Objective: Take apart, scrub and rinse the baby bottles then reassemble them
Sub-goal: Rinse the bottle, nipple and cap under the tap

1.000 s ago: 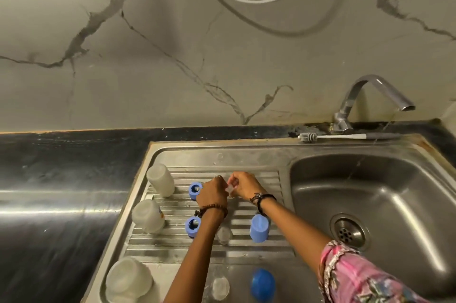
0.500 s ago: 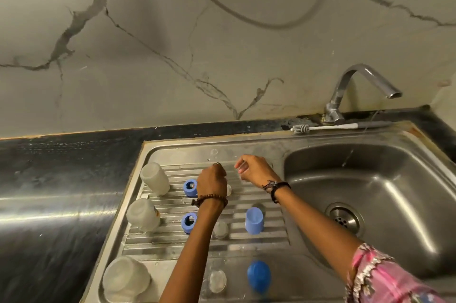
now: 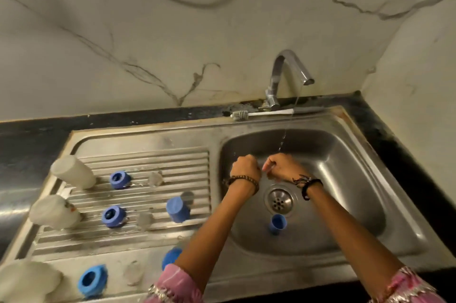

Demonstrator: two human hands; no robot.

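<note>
Both hands over the sink basin (image 3: 345, 179) under a thin tap (image 3: 283, 73) stream: left hand (image 3: 245, 167) and right hand (image 3: 283, 167) curled, fingertips together; what they pinch, cannot tell. Bottles (image 3: 71, 172), blue rings (image 3: 119, 179) sit on the drainboard (image 3: 172, 154); blue cap (image 3: 277, 223) in basin.

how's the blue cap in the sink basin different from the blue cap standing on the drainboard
The blue cap in the basin sits by the drain with its open mouth facing up; the blue cap on the drainboard stands closed end up on the ribs. The basin cap looks smaller, though the wide-angle view may distort that. The basin cap lies below the hands, the drainboard cap among the other parts. Both are blue, roughly cylindrical and untouched.
</note>
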